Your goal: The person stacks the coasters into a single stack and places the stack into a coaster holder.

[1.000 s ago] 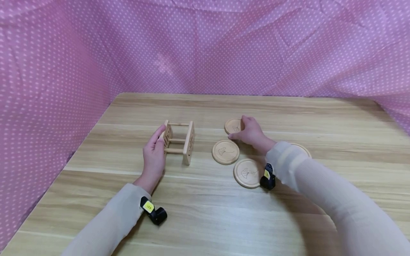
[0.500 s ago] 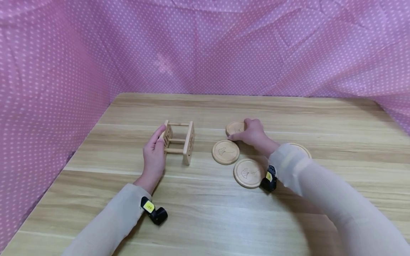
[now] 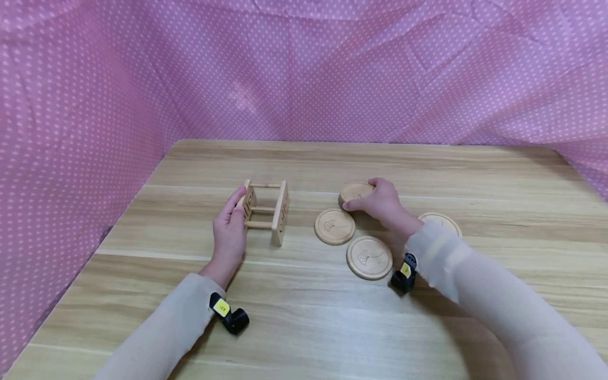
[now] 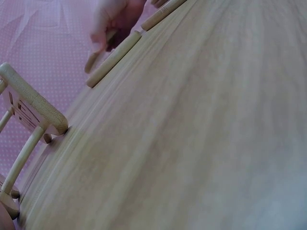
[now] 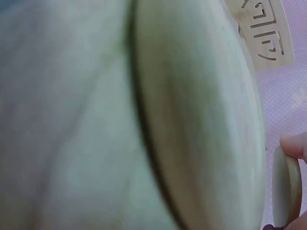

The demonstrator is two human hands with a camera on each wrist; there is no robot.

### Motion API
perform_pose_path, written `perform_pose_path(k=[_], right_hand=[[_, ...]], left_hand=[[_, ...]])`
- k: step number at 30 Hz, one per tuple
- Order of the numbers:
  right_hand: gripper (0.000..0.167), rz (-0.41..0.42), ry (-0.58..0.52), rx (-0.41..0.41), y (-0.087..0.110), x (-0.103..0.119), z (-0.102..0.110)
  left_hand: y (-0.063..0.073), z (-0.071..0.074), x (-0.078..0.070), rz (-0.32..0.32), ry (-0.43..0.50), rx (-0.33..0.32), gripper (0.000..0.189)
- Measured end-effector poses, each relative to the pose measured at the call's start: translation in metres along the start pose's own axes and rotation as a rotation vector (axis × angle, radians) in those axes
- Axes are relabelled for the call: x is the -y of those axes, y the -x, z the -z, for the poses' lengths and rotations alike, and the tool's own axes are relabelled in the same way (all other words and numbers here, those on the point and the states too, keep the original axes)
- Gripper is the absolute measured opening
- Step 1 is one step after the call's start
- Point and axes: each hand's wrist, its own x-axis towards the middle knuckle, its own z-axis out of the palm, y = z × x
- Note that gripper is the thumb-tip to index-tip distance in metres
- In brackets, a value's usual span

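Note:
My left hand [image 3: 229, 235] grips the left side panel of a small wooden coaster rack [image 3: 280, 214], which stands on the table with its rods bridging two cut-out panels. To the right, my right hand [image 3: 386, 203] pinches a round wooden coaster [image 3: 355, 193] at its edge, between thumb and fingers. This coaster looks slightly lifted, and its underside shows pale in the right wrist view [image 5: 280, 189]. Just in front of it lie a coaster with a leaf drawing [image 3: 334, 226] and a second leaf coaster [image 3: 369, 257]. My left fingertips are partly hidden behind the panel.
Another coaster [image 3: 439, 220] lies at the right, partly covered by my right sleeve [image 3: 456, 258]. The wood-grain table [image 3: 294, 316] ends at the back against a pink dotted cloth [image 3: 304, 79]. A coaster close to the camera [image 5: 201, 120] fills much of the right wrist view.
My right hand has drawn the far coaster a little to the right and toward me, and its edge now shows thicker. The left hand and the rack have kept their place.

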Motion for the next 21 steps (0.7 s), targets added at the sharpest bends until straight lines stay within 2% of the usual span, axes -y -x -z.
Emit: perform_pose_path(k=[5,11,16,21], right_hand=[[0.095,-0.015,-0.053,-0.026,0.005,0.004,0.002],[0.094,-0.015,-0.059,-0.026,0.014,0.01,0.004],[0.093,-0.002,-0.076,-0.035,0.024,0.015,0.007],[0.094,0.03,-0.076,-0.078,0.035,0.019,0.012]], left_hand=[[0.0,0.0,0.0,0.005,0.005,0.003,0.043],[-0.001,0.0,0.001,0.01,-0.002,0.009,0.043],[0.0,0.0,0.0,0.02,0.007,-0.001,0.043],[0.001,0.0,0.0,0.026,0.018,-0.004,0.044]])
